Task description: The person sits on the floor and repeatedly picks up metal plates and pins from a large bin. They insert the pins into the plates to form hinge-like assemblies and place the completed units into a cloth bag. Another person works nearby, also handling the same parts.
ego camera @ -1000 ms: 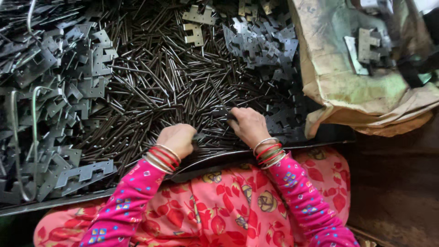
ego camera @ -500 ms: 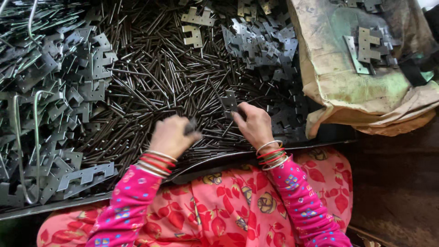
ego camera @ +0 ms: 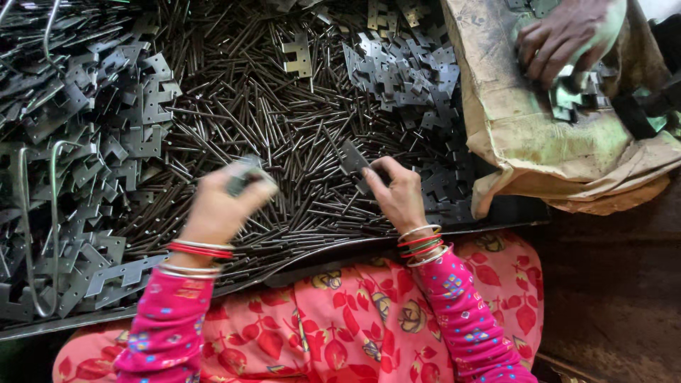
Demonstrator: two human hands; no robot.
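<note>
My left hand (ego camera: pixel 221 202) is raised a little above a heap of thin dark metal pins (ego camera: pixel 284 135) and is closed around a small grey metal piece (ego camera: pixel 241 176); it is blurred. My right hand (ego camera: pixel 397 193) rests on the pins and pinches a flat notched metal plate (ego camera: pixel 352 157) between thumb and fingers. Both wrists carry red and silver bangles over pink sleeves. The pins lie in a dark tray (ego camera: pixel 213 287) across my lap.
Piles of notched grey metal plates lie at the left (ego camera: pixel 78 177) and at the upper middle (ego camera: pixel 404 71). A bent wire loop (ego camera: pixel 37 234) sits at the left. Another person's hand (ego camera: pixel 560 39) reaches into a worn brown sack (ego camera: pixel 539 142) at the upper right.
My left hand has lifted off the pins with a piece in it. My right hand has picked up a flat plate. Another person's hand has come into the sack.
</note>
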